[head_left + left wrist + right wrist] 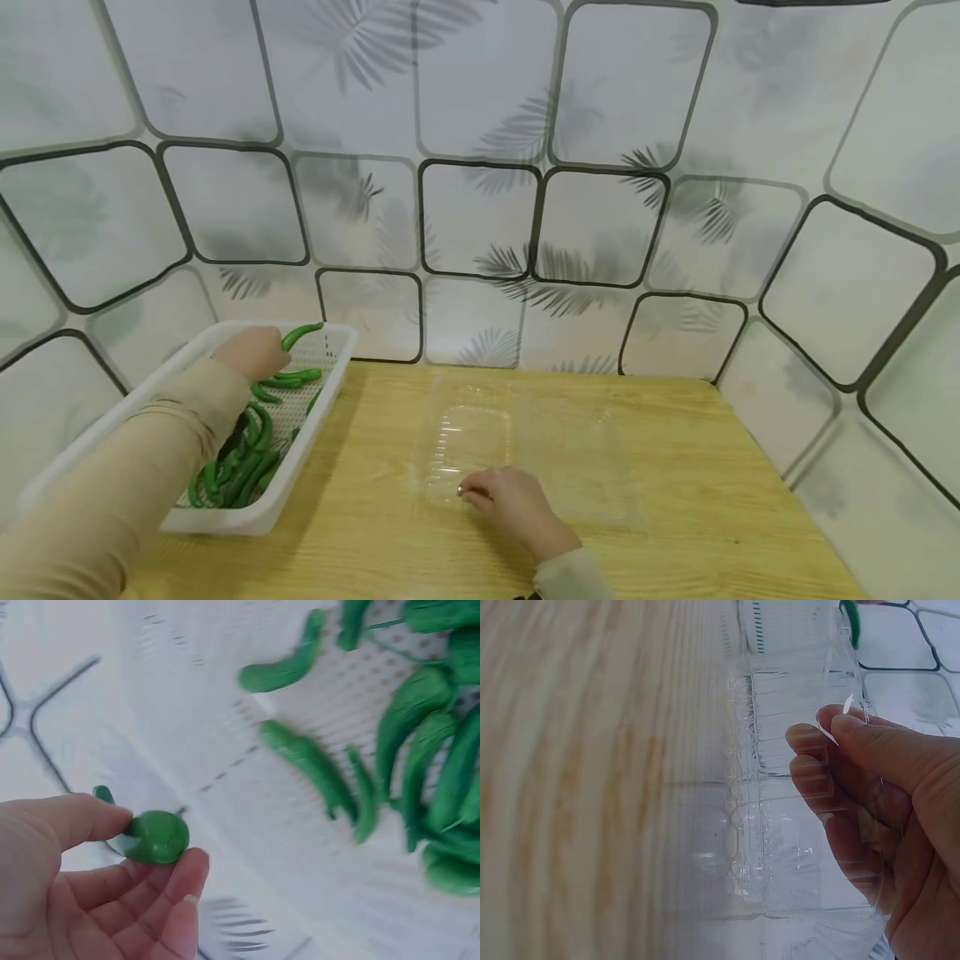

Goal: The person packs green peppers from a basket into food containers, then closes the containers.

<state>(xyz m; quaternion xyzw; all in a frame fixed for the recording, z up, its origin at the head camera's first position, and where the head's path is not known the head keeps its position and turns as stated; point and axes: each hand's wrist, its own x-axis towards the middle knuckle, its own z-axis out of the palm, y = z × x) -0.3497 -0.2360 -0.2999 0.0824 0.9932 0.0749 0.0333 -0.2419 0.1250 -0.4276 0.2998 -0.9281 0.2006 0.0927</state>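
Observation:
My left hand (255, 352) is over the far part of a white plastic basket (225, 522). Between its thumb and fingers it pinches a green chili pepper (302, 333), seen nearly end-on in the left wrist view (159, 838). More green peppers (243, 454) lie heaped in the basket's near part, with a few scattered farther back. A clear plastic clamshell box (472, 442) lies opened flat on the table, its lid (573, 458) folded out to the right. Thumb and fingers of my right hand (517, 504) pinch the box's near edge.
The basket stands on the left of the wooden table (375, 550). A wall (480, 217) with a tile-and-leaf pattern rises behind the table and along both sides.

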